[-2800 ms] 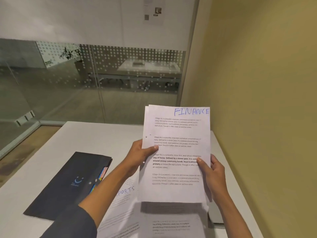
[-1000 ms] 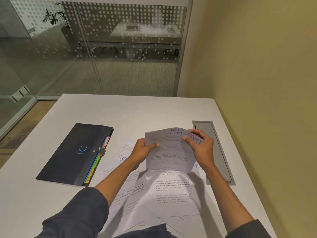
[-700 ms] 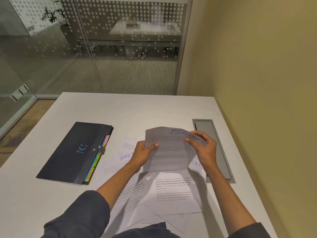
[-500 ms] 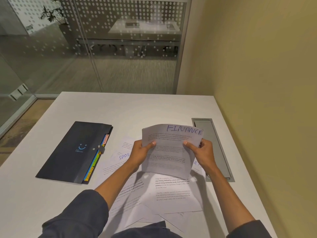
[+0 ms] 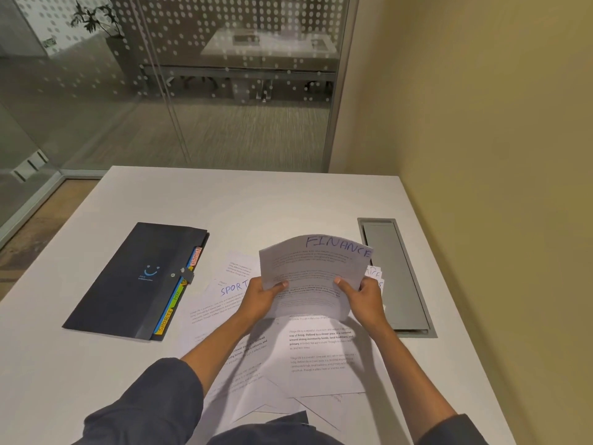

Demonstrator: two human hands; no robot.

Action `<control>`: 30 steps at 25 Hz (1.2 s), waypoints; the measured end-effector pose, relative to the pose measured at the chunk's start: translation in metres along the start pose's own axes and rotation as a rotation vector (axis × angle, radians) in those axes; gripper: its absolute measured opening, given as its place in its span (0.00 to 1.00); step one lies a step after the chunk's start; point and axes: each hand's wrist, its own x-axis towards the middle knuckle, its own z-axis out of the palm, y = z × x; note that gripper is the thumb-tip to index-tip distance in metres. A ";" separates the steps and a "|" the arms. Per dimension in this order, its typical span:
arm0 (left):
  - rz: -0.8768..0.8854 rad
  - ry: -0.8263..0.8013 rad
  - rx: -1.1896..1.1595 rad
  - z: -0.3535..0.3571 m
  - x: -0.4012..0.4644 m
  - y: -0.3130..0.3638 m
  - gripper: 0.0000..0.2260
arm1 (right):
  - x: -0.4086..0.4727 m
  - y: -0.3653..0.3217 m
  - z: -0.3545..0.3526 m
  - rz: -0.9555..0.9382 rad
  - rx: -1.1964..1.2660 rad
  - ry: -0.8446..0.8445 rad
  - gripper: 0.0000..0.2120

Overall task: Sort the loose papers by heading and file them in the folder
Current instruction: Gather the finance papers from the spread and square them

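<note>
A small stack of white sheets headed FINANCE is held low over the table, its top curling forward. My left hand grips its left edge and my right hand grips its right edge, thumbs on the front. Under them lie several loose printed papers spread on the white table; one shows the heading SPORT. The dark expanding folder lies shut to the left, with coloured tabs, one reading SPORTS, along its right edge.
A grey cable hatch is set into the table on the right, close to my right hand. A yellow wall runs along the table's right side. A glass partition stands behind the table's far edge.
The FINANCE sheets came down from upright at chest height to low over the table. My right hand slid from their top corner down to the right edge.
</note>
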 end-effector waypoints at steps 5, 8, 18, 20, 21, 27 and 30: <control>-0.051 -0.018 -0.004 -0.003 -0.003 -0.002 0.06 | -0.005 0.006 0.001 0.040 0.014 -0.025 0.07; -0.116 0.030 -0.101 -0.002 -0.006 -0.005 0.06 | -0.008 0.022 0.008 0.086 -0.100 -0.066 0.14; -0.316 0.013 -0.224 -0.012 0.017 -0.001 0.08 | 0.005 0.015 0.021 0.264 0.332 0.099 0.12; -0.308 -0.024 -0.165 -0.013 0.012 -0.012 0.09 | 0.021 0.016 0.018 0.305 0.322 0.124 0.13; -0.304 -0.038 -0.135 -0.013 0.010 -0.016 0.11 | 0.030 0.017 0.017 0.319 0.290 0.137 0.14; -0.351 0.045 -0.038 -0.017 0.041 -0.042 0.13 | 0.048 0.007 0.024 0.385 0.092 0.169 0.07; -0.358 0.078 -0.051 -0.018 0.063 -0.039 0.13 | 0.053 0.016 0.031 0.397 -0.057 0.147 0.15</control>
